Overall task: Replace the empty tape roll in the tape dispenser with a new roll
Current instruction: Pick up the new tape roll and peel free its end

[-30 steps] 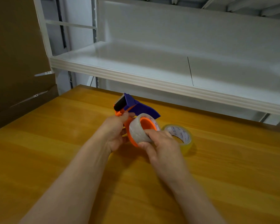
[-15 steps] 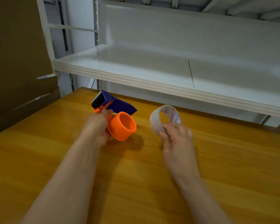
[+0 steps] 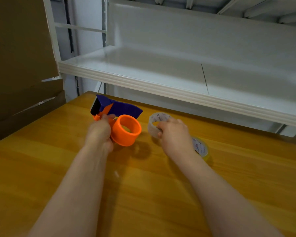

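Tape dispenser [image 3: 120,109], orange hub [image 3: 126,134] bare: gripped in my left hand [image 3: 99,132]. Empty roll [image 3: 154,127]: clear of the hub, pinched in my right hand [image 3: 175,135]. Next, I judge: put it down, then take the new roll [image 3: 202,148] lying on the table [image 3: 41,168] by my right wrist and seat it squarely.

Wooden table [image 3: 41,168], orange-yellow, grain running L to R, fills lower half; white metal shelf [image 3: 161,65] sits above its far edge, w/ ribbed front lip [image 3: 143,86] & thin dark seam [image 3: 205,79] btwn two panels; white back panel [image 3: 178,31] rises behind shelf; brown cardboard [image 3: 19,48] stands at far L, just beside white upright [image 3: 50,31]; thin crossbar [image 3: 79,28] runs from upright to slotted post [image 3: 103,23].
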A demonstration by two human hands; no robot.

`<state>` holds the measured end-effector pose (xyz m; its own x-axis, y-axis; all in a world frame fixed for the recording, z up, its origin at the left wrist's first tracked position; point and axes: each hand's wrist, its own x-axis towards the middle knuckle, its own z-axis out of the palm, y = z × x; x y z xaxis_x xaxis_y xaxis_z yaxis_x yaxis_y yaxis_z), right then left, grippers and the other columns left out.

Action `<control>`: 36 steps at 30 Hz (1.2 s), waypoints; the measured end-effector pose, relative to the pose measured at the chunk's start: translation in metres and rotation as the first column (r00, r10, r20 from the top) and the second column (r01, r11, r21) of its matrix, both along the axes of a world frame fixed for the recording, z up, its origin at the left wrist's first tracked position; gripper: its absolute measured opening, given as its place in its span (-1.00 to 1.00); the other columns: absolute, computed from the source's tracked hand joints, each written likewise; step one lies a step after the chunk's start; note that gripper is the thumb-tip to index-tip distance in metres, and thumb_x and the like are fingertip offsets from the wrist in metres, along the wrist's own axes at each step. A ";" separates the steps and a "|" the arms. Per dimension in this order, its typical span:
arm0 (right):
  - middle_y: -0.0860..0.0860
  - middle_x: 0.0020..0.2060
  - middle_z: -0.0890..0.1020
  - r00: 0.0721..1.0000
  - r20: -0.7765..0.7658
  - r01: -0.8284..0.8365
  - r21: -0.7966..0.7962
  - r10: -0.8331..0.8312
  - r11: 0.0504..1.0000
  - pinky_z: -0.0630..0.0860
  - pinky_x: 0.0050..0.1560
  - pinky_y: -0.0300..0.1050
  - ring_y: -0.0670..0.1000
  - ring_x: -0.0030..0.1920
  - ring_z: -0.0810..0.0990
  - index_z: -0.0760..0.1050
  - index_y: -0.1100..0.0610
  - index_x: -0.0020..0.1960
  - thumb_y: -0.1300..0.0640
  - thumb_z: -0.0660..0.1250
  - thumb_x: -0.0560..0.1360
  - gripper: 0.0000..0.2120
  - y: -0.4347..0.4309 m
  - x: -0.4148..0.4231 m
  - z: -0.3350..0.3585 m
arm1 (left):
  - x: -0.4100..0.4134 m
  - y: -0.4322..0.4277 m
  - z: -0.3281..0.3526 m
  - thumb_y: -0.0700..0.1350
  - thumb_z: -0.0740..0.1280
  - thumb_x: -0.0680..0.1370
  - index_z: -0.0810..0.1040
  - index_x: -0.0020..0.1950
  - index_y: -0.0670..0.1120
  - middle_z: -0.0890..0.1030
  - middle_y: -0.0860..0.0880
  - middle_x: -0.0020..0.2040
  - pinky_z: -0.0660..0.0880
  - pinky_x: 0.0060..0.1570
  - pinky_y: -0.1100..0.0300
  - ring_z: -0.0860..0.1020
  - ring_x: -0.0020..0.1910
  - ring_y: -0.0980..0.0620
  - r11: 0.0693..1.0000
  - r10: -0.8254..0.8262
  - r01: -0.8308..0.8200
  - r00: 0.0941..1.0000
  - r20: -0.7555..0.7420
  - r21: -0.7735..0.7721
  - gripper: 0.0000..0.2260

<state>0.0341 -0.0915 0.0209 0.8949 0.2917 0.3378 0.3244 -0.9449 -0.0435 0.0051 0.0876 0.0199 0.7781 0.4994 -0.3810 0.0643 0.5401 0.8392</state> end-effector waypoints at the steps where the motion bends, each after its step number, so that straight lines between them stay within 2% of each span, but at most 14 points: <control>1: 0.07 0.15 0.59 1.000 -0.004 0.010 -0.020 -0.010 1.000 0.51 0.16 0.00 0.10 0.16 0.51 0.60 0.03 0.22 0.15 0.33 0.59 -0.78 0.000 0.006 -0.001 | 0.000 -0.001 0.000 0.01 0.16 0.71 0.52 -0.06 0.00 0.62 -0.02 -0.13 0.55 0.09 -0.02 0.58 -0.17 0.03 1.000 -0.010 0.010 1.000 -0.005 0.000 -0.78; 5: 0.11 0.09 0.59 0.997 -0.015 0.075 -0.112 -0.077 0.991 0.56 0.09 -0.04 0.11 0.13 0.53 0.61 0.12 0.19 0.24 0.35 0.56 -0.78 0.001 0.022 -0.008 | -0.001 -0.003 -0.002 0.02 0.15 0.71 0.56 0.00 -0.02 0.64 -0.03 -0.13 0.55 0.12 -0.04 0.60 -0.12 0.01 0.999 -0.052 0.052 0.998 -0.033 -0.016 -0.75; 9: 0.11 0.07 0.61 0.992 -0.051 0.103 -0.145 -0.111 0.984 0.63 -0.03 -0.07 0.10 0.06 0.61 0.60 0.15 0.20 0.29 0.34 0.56 -0.76 0.003 0.028 -0.016 | -0.006 -0.004 -0.004 0.02 0.13 0.72 0.56 -0.07 -0.03 0.62 -0.03 -0.19 0.50 0.04 -0.03 0.57 -0.20 0.02 0.997 -0.077 0.076 0.996 -0.041 -0.025 -0.71; 11: 0.10 0.08 0.62 0.993 -0.063 0.090 -0.143 -0.100 0.986 0.65 -0.03 -0.06 0.09 0.05 0.64 0.58 0.12 0.24 0.29 0.33 0.57 -0.73 0.002 0.027 -0.017 | -0.007 -0.005 -0.003 0.02 0.13 0.72 0.55 -0.10 -0.02 0.62 -0.03 -0.19 0.50 0.07 -0.05 0.57 -0.20 0.01 0.996 -0.086 0.085 0.995 -0.047 -0.022 -0.70; 14: 0.11 0.19 0.63 0.994 -0.063 0.090 -0.033 -0.092 0.995 0.63 0.05 -0.02 0.11 0.17 0.62 0.52 0.07 0.36 0.32 0.30 0.57 -0.61 -0.003 0.020 -0.010 | -0.010 -0.009 -0.001 0.01 0.15 0.71 0.55 -0.11 -0.03 0.61 -0.03 -0.20 0.52 0.21 -0.07 0.57 -0.18 0.01 0.995 -0.101 0.101 0.993 -0.057 -0.005 -0.71; 17: 0.07 0.29 0.62 0.994 -0.072 0.100 0.229 -0.086 0.968 0.62 0.12 0.01 0.11 0.27 0.58 0.47 0.00 0.44 0.33 0.30 0.57 -0.51 -0.012 0.005 -0.001 | -0.009 -0.014 0.000 0.00 0.18 0.71 0.54 -0.12 -0.05 0.59 -0.03 -0.25 0.52 0.26 -0.09 0.56 -0.20 0.01 0.991 -0.130 0.131 0.988 -0.080 0.006 -0.73; 19: 0.00 0.32 0.61 0.996 -0.072 0.075 0.366 -0.052 0.928 0.62 0.12 -0.05 0.05 0.28 0.58 0.47 -0.05 0.43 0.29 0.30 0.59 -0.53 -0.017 -0.009 0.003 | -0.008 -0.018 0.001 -0.01 0.19 0.70 0.53 -0.11 -0.06 0.56 -0.02 -0.27 0.55 0.12 -0.03 0.53 -0.27 0.02 0.985 -0.165 0.169 0.981 -0.103 0.029 -0.74; 21: -0.06 0.30 0.62 0.997 -0.080 0.033 0.460 0.004 0.887 0.56 0.08 -0.18 -0.05 0.25 0.59 0.45 -0.06 0.43 0.20 0.29 0.63 -0.60 -0.021 -0.025 0.005 | -0.008 -0.020 0.001 -0.04 0.20 0.70 0.52 -0.12 -0.06 0.55 -0.02 -0.29 0.51 -0.15 0.08 0.49 -0.34 0.04 0.974 -0.217 0.222 0.971 -0.103 0.040 -0.75; 25: -0.08 0.24 0.65 0.981 -0.169 0.040 0.651 0.092 0.758 0.62 0.11 -0.12 -0.14 0.09 0.60 0.39 -0.08 0.45 0.01 0.34 0.61 -0.57 -0.029 -0.049 0.007 | -0.013 -0.020 0.003 -0.07 0.23 0.69 0.53 -0.19 -0.09 0.56 -0.06 -0.29 0.46 -0.39 0.20 0.47 -0.41 0.06 0.908 -0.391 0.407 0.909 -0.145 0.097 -0.72; 27: -0.07 0.20 0.67 0.984 -0.168 0.062 0.612 0.054 0.788 0.62 -0.01 -0.21 -0.16 0.02 0.57 0.40 -0.06 0.44 -0.01 0.34 0.61 -0.59 -0.033 -0.051 0.002 | -0.014 -0.021 0.002 -0.09 0.26 0.68 0.55 -0.16 -0.10 0.56 -0.06 -0.34 0.47 -0.50 0.26 0.48 -0.45 0.07 0.864 -0.460 0.486 0.869 -0.183 0.136 -0.76; 30: -0.04 0.09 0.70 0.993 -0.119 0.065 0.524 -0.002 0.849 0.42 -0.23 -0.43 -0.14 -0.02 0.55 0.51 0.01 0.35 0.03 0.30 0.63 -0.71 -0.038 -0.048 -0.007 | -0.014 -0.024 0.001 -0.12 0.28 0.67 0.55 -0.13 -0.12 0.59 -0.04 -0.43 0.50 -0.56 0.28 0.51 -0.51 0.08 0.813 -0.528 0.562 0.822 -0.214 0.151 -0.80; 33: -0.05 0.04 0.70 0.994 -0.105 0.081 0.478 -0.035 0.874 0.33 -0.31 -0.46 -0.15 -0.06 0.53 0.55 0.02 0.30 0.06 0.29 0.64 -0.75 -0.038 -0.047 -0.012 | -0.015 -0.025 0.001 -0.16 0.33 0.63 0.56 -0.06 -0.12 0.62 -0.07 -0.34 0.56 -0.40 0.18 0.56 -0.38 0.01 0.769 -0.539 0.595 0.800 -0.265 0.235 -0.91; 34: -0.05 0.04 0.71 0.994 -0.095 0.088 0.463 -0.050 0.882 0.30 -0.33 -0.46 -0.15 -0.07 0.52 0.56 0.02 0.30 0.06 0.29 0.64 -0.75 -0.038 -0.047 -0.013 | -0.015 -0.024 0.001 -0.17 0.36 0.61 0.55 -0.01 -0.14 0.64 -0.10 -0.25 0.59 -0.26 0.09 0.59 -0.27 -0.05 0.751 -0.512 0.584 0.810 -0.287 0.309 -0.95; 36: -0.05 0.04 0.72 0.994 -0.081 0.102 0.432 -0.074 0.896 0.27 -0.33 -0.48 -0.13 -0.06 0.57 0.57 0.01 0.29 0.08 0.28 0.65 -0.76 -0.039 -0.046 -0.014 | -0.013 -0.020 -0.001 -0.23 0.42 0.55 0.52 0.12 -0.13 0.68 -0.15 -0.03 0.61 0.07 -0.08 0.64 -0.03 -0.14 0.710 -0.430 0.535 0.844 -0.320 0.458 -0.82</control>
